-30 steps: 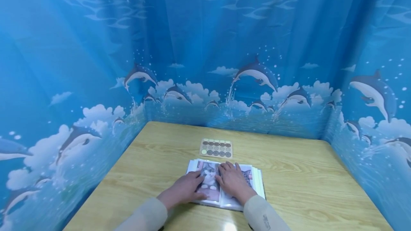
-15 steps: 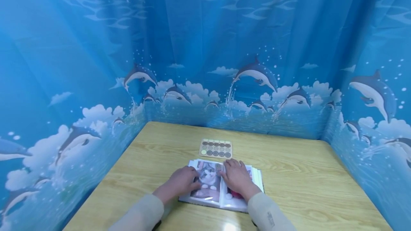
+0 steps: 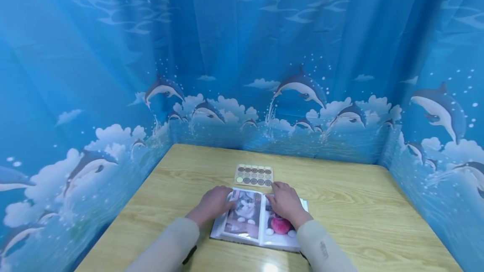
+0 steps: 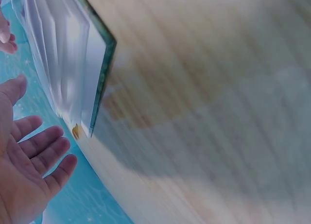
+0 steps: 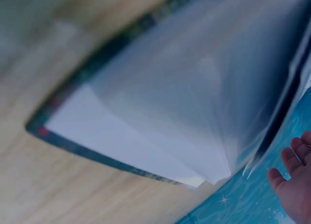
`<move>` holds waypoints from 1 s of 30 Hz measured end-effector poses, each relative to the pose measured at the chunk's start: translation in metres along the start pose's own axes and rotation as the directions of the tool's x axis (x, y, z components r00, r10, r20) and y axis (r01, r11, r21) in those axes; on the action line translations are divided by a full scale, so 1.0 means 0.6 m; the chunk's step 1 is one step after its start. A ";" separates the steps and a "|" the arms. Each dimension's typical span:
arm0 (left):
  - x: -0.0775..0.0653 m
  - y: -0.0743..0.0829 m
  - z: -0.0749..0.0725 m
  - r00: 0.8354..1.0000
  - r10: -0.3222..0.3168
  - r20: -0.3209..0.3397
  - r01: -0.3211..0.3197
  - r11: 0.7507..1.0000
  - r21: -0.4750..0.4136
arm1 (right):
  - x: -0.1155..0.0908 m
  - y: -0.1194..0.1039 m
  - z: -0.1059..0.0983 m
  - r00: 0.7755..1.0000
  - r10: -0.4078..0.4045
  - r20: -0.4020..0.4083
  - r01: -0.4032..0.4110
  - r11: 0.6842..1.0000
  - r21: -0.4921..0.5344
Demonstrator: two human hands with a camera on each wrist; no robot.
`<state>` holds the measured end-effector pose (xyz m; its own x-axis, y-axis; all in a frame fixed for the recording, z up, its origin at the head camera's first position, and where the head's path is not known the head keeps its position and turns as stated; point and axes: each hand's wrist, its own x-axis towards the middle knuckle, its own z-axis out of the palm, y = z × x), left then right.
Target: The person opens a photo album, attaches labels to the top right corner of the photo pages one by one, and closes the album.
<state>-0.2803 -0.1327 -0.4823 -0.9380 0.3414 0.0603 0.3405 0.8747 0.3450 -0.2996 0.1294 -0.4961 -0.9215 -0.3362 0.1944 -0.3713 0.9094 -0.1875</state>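
A photo album (image 3: 261, 226) lies spread on the table, its white leaves and dark patterned cover edge showing. On its left page is a photo of a grey-and-white cat (image 3: 245, 211); the right page has a photo with a pinkish-red round shape (image 3: 280, 225), partly hidden by my right hand (image 3: 285, 202). My left hand (image 3: 214, 204) is at the album's upper left edge, thumb over the page. In the left wrist view its fingers (image 4: 41, 141) are extended and apart. The right hand reaches over the right page's upper part; its fingers (image 5: 290, 161) look relaxed in the right wrist view.
Just beyond the album lies a flat rectangular board (image 3: 254, 175) with rows of round discs, one pale green. Below everything is a wood-grain table (image 3: 351, 217). Blue curtains (image 3: 242, 53) printed with dolphins and clouds stand behind it and along both sides.
My hands have drawn apart from the middle of the album: the left up and leftward, the right rightward and away. More of both photos shows now.
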 end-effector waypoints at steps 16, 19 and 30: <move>0.068 -0.004 0.007 0.986 -0.160 -0.036 0.156 0.984 -0.088 | 0.044 0.032 -0.006 0.981 0.193 0.039 -0.196 0.964 0.181; 0.080 -0.006 0.009 0.984 -0.170 -0.056 0.163 0.980 -0.112 | 0.050 0.031 -0.004 0.973 0.219 0.067 -0.229 0.950 0.211; 0.109 -0.005 0.024 0.976 -0.196 -0.098 0.175 0.966 -0.190 | 0.058 0.034 0.009 0.960 0.258 0.106 -0.276 0.934 0.226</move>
<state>-0.3419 -0.1081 -0.4928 -0.9883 0.1276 0.0833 0.1523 0.8396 0.5214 -0.3399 0.1352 -0.4984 -0.9928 -0.1141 0.0364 -0.1183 0.8869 -0.4466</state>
